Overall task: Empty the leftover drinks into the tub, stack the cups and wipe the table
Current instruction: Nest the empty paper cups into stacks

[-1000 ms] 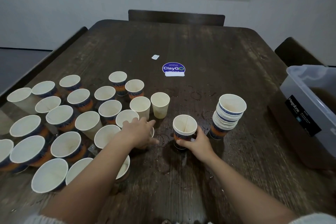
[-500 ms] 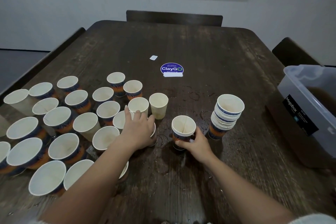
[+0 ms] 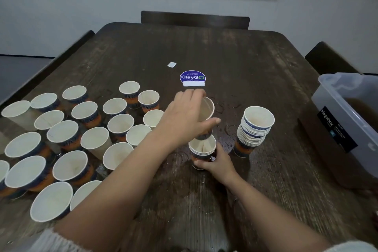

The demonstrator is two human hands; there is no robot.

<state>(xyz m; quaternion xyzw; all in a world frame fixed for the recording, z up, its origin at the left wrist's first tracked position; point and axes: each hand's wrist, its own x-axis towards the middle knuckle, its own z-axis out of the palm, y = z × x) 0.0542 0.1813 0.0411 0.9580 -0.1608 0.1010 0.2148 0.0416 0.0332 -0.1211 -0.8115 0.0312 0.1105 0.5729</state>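
Nearest me, both forearms reach in from the bottom edge, pale knit cuffs cut off by the frame. My right hand (image 3: pixel 214 161) wraps its fingers round the base of a short stack of cups (image 3: pixel 202 149) standing on the wet dark table (image 3: pixel 255 57). Directly above that stack my left hand (image 3: pixel 182 118) grasps a single cup (image 3: pixel 206 110), tilted with its mouth turned right and its base touching or just entering the stack's top rim; I can't quite tell which, since the hand covers that side. Left of my arms stands a crowd of loose cups (image 3: pixel 67 135), upright and open, their blue and orange print too blurred to read, some cut off at the left edge. Right of the held stack is a taller stack (image 3: pixel 253 129), leaning slightly. Further right, the translucent tub (image 3: pixel 335 104) sits at the table's edge, partly out of frame, brown liquid inside, its black label reading "Megabox". Beyond the hands, a round purple sticker (image 3: pixel 192 77) reads "ClayGo", its smaller lines hard to make out, with a small white tag (image 3: pixel 171 64) just past it. Dark chairs (image 3: pixel 194 19) ring the far side.
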